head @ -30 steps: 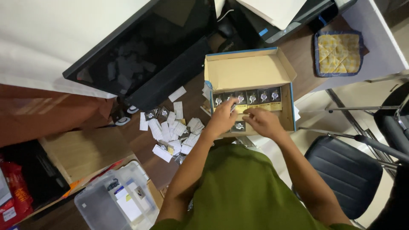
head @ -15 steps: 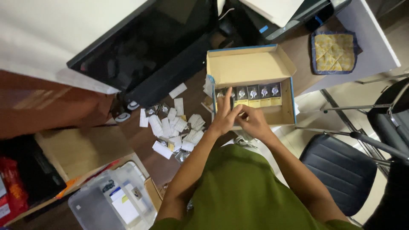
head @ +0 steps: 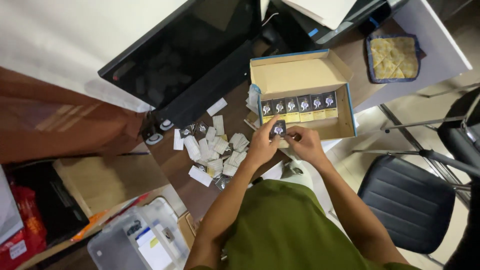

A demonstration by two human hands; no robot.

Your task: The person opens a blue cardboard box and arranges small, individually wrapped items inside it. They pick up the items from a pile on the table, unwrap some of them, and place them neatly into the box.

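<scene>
Small packet: a dark little packet (head: pixel 278 129) with a pale figure on its face, held upright at the near edge of the open cardboard box, just in front of the row inside.
Left hand (head: pixel 262 145): fingers closed on the packet's left side, thumb toward the front.
Right hand (head: pixel 306 144): fingertips pinched on the packet's right side; both hands meet on it, close together.
Cardboard box (head: pixel 300 75): tan, blue-edged, flaps open, standing on the worktop beyond the hands.
Row of packets (head: pixel 298 105): five like packets, upright side by side along the box's near part, dark above, yellow below.
Loose slips (head: pixel 214 147): a scatter of white paper slips and a few dark packets on the brown worktop (head: pixel 175 162), left of the hands.
Monitor (head: pixel 187 60): large dark screen, behind the scatter.
Quilted mat (head: pixel 393 57): yellow with blue border, far right.
Chair (head: pixel 407 202): black seat, lower right.
Clear plastic bin (head: pixel 137 240): lower left, below the worktop edge.
</scene>
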